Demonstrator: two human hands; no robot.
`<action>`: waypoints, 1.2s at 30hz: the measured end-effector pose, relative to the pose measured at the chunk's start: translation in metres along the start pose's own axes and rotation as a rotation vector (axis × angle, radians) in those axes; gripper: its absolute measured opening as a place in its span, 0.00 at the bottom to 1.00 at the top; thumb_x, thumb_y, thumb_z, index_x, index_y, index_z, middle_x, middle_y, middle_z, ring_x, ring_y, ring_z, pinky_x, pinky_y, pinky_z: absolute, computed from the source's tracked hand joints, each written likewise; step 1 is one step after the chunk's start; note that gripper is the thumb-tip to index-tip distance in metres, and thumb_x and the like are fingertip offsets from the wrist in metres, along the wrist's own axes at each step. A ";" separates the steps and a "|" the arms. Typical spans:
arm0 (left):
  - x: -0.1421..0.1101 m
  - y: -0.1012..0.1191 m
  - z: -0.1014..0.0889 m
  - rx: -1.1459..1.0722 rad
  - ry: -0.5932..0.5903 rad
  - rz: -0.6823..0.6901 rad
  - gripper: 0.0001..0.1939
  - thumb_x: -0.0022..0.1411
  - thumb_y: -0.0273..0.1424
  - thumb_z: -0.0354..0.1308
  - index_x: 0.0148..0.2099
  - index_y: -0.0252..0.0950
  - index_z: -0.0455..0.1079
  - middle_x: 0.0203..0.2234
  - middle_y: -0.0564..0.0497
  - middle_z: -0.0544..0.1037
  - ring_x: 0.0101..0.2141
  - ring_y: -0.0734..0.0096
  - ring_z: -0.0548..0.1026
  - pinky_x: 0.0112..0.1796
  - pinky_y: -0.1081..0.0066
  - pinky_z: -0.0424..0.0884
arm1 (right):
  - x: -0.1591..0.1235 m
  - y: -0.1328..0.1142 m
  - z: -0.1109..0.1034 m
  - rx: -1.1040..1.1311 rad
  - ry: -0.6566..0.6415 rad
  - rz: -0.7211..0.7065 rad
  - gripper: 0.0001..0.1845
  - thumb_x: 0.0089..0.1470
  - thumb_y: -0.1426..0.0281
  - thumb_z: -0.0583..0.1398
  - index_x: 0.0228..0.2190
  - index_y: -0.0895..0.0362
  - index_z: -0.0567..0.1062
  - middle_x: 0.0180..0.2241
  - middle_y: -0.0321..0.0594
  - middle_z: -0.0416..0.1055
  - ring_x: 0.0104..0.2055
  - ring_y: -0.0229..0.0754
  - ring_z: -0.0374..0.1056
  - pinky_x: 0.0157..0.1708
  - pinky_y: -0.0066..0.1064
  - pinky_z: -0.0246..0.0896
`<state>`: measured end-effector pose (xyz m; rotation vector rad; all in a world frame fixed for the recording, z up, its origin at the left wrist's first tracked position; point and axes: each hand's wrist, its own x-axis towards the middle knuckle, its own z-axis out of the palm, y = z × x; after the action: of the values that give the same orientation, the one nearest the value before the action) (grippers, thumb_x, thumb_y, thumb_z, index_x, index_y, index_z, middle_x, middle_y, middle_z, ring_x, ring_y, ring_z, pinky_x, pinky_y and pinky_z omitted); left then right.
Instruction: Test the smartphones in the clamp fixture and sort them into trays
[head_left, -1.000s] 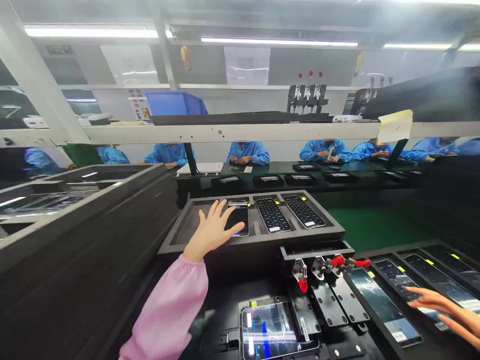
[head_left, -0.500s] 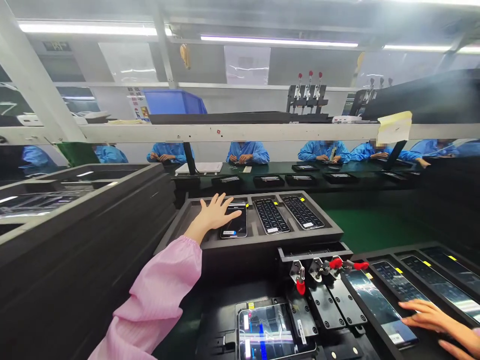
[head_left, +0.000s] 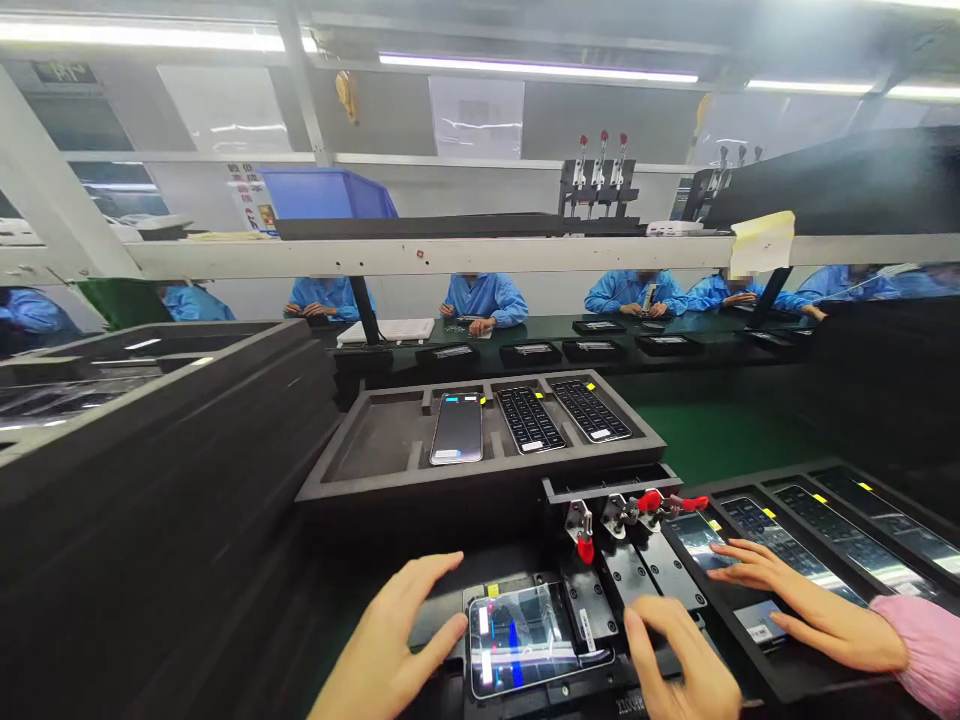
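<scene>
"Smartphone (head_left: 506, 640): where is it seated?"
"Screen up in the toggle-clamp fixture (head_left: 566, 691), right end partly covered by a clamp block (head_left: 592, 605)."
"Left hand (head_left: 394, 640)?"
"Spread, nothing gripped; thumb held at the smartphone's left edge, contact uncertain."
"Right hand (head_left: 682, 665)?"
"Fingers bent, near the smartphone's right end; whether anything is grasped cannot be told."
"Beyond?"
"3 handsets (head_left: 457, 430) laid in a foam tray (head_left: 375, 440)."

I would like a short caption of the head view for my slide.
A left hand beside a lit phone, near red-handled clamps, with a dark tray holding three phones behind.
</scene>
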<state>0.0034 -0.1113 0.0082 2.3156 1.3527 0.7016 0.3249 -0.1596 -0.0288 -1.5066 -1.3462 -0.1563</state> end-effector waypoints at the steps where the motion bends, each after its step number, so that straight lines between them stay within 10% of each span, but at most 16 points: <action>1: -0.010 -0.006 0.015 -0.014 0.005 -0.037 0.19 0.62 0.37 0.51 0.55 0.46 0.60 0.50 0.52 0.71 0.49 0.65 0.69 0.49 0.65 0.68 | -0.006 -0.017 0.015 0.011 -0.054 -0.003 0.11 0.53 0.60 0.53 0.29 0.52 0.71 0.28 0.39 0.70 0.32 0.40 0.69 0.34 0.32 0.65; 8: -0.044 -0.032 0.070 -0.095 0.138 -0.031 0.12 0.63 0.33 0.50 0.48 0.41 0.68 0.42 0.48 0.76 0.44 0.65 0.74 0.44 0.69 0.72 | 0.019 -0.023 0.054 0.101 -0.385 0.138 0.10 0.53 0.60 0.55 0.30 0.53 0.62 0.27 0.32 0.68 0.26 0.35 0.66 0.28 0.27 0.62; 20: -0.043 -0.038 0.080 -0.156 0.135 -0.027 0.12 0.64 0.33 0.49 0.49 0.43 0.66 0.43 0.50 0.75 0.44 0.63 0.73 0.45 0.64 0.72 | 0.019 -0.036 0.055 0.299 -0.424 0.242 0.25 0.53 0.60 0.55 0.49 0.54 0.56 0.23 0.30 0.66 0.19 0.34 0.61 0.22 0.25 0.60; 36: -0.042 -0.041 0.084 -0.137 0.134 0.017 0.12 0.64 0.32 0.48 0.49 0.43 0.66 0.42 0.50 0.76 0.44 0.63 0.73 0.45 0.64 0.71 | 0.015 -0.034 0.056 0.290 -0.398 0.200 0.22 0.54 0.61 0.53 0.49 0.55 0.58 0.24 0.32 0.66 0.22 0.34 0.63 0.25 0.26 0.61</action>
<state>0.0067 -0.1345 -0.0918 2.2079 1.2989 0.9401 0.2748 -0.1156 -0.0224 -1.4566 -1.4411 0.4704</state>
